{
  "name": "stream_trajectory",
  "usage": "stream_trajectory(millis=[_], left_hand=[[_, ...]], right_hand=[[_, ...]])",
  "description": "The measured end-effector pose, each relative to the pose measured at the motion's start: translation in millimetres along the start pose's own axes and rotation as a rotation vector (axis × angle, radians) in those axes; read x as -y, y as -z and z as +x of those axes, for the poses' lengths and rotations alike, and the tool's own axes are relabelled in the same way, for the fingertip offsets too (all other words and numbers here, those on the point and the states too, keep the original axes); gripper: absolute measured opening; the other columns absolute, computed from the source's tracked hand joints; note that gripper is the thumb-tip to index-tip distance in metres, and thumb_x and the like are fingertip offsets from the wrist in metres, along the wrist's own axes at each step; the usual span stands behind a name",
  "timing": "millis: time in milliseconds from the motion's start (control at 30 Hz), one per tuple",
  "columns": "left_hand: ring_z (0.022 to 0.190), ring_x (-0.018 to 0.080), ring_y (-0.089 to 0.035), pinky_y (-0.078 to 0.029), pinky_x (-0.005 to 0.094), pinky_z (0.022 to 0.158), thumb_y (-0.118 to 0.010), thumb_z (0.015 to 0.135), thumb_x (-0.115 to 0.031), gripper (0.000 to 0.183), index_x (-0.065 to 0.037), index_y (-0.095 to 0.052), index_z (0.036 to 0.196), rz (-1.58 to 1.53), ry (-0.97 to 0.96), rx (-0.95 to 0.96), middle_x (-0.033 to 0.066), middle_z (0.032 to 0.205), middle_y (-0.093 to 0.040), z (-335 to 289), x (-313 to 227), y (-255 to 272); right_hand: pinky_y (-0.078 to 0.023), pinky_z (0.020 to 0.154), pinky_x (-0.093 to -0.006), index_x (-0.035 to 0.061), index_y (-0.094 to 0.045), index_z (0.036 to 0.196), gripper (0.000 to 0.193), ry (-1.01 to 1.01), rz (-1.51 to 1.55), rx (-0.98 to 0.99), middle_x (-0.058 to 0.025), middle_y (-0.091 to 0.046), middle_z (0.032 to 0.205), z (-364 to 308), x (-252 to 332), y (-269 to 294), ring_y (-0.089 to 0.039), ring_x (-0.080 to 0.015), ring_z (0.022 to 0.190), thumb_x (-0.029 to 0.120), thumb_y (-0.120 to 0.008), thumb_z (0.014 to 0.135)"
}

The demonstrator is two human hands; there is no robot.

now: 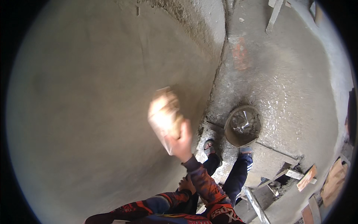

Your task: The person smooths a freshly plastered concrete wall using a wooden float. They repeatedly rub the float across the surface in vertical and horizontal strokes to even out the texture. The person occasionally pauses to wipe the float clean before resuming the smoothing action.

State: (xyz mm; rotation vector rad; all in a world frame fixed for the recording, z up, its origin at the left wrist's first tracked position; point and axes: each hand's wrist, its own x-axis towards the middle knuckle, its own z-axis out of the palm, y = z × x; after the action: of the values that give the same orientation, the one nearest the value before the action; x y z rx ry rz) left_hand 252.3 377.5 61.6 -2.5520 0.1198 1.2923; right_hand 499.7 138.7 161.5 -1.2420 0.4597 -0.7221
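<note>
A pale yellowish block, sponge-like but smeared by motion (164, 108), is in my right hand (180, 143), fingers and thumb wrapped about its near end. It is over a broad, smooth grey plastered surface (97, 100); whether it touches that surface I cannot tell. My left hand (187, 184) is drawn back near my body, just left of my right forearm. Its fingers look curled, and anything inside them is hidden. A round, mortar-stained bucket (227, 130) with grey, shiny liquid in it stands by my feet.
Wet grey floor (291, 100) shines right of the bucket. A rough edge runs between floor and plaster. Wood pieces (307, 178) and a pale metal bar (256, 205) lie lower right. A narrow board (274, 16) is at the far right. My sandalled foot (209, 145) is beside the plaster.
</note>
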Motion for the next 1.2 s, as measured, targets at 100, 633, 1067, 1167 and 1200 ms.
stream_trajectory(millis=[100, 633, 1067, 1167, 1200], left_hand=[[0.107, 0.0428, -0.058, -0.047, 0.0526, 0.092, -0.068, 0.076, -0.056, 0.083, -0.008, -0.039, 0.137, 0.038, 0.010, -0.061, 0.0249, 0.119, -0.055, -17.3, -16.0, 23.8], [0.112, 0.0422, -0.056, -0.043, 0.0526, 0.095, -0.063, 0.071, -0.074, 0.101, -0.008, -0.036, 0.143, -0.023, -0.007, -0.022, 0.0255, 0.123, -0.055, 11.7, 40.5, -53.7], [0.114, 0.0437, -0.055, -0.045, 0.0534, 0.097, -0.066, 0.073, -0.069, 0.098, -0.006, -0.037, 0.142, 0.048, 0.041, 0.011, 0.0256, 0.126, -0.052, -12.5, -12.6, 24.7], [0.115, 0.0441, -0.055, -0.046, 0.0534, 0.096, -0.067, 0.071, -0.069, 0.097, -0.007, -0.039, 0.140, -0.019, 0.062, 0.061, 0.0246, 0.124, -0.052, -22.9, -14.6, 29.2], [0.115, 0.0443, -0.055, -0.046, 0.0534, 0.096, -0.067, 0.070, -0.070, 0.097, -0.007, -0.040, 0.140, -0.055, 0.068, 0.087, 0.0243, 0.124, -0.052, -19.8, -17.1, 37.8]], right_hand=[[-0.049, 0.080, -0.0328, -0.0058, -0.055, 0.109, 0.028, -0.641, 0.347, -0.238, -0.0122, -0.065, 0.096, 80.0, -44.9, 28.4, -0.060, -0.0166, 0.085, 0.020, -0.054, 0.099], [-0.049, 0.086, -0.0414, -0.0031, -0.049, 0.119, 0.052, -0.061, -0.086, -0.074, -0.0215, -0.058, 0.111, 45.9, 55.5, -7.6, -0.060, -0.0293, 0.104, 0.027, -0.073, 0.085], [-0.050, 0.087, -0.0422, -0.0070, -0.049, 0.122, 0.047, -0.276, -0.014, -0.193, -0.0257, -0.060, 0.116, 25.2, -14.8, -1.4, -0.063, -0.0307, 0.103, 0.024, -0.067, 0.090], [-0.049, 0.082, -0.0386, -0.0068, -0.051, 0.110, 0.037, -0.371, 0.199, -0.145, -0.0194, -0.060, 0.097, 116.3, 13.2, 21.1, -0.061, -0.0257, 0.090, 0.024, -0.062, 0.094], [-0.048, 0.083, -0.0398, -0.0058, -0.049, 0.112, 0.039, -0.179, 0.043, -0.110, -0.0201, -0.059, 0.098, 120.5, 44.2, 10.2, -0.060, -0.0270, 0.092, 0.024, -0.064, 0.092]])
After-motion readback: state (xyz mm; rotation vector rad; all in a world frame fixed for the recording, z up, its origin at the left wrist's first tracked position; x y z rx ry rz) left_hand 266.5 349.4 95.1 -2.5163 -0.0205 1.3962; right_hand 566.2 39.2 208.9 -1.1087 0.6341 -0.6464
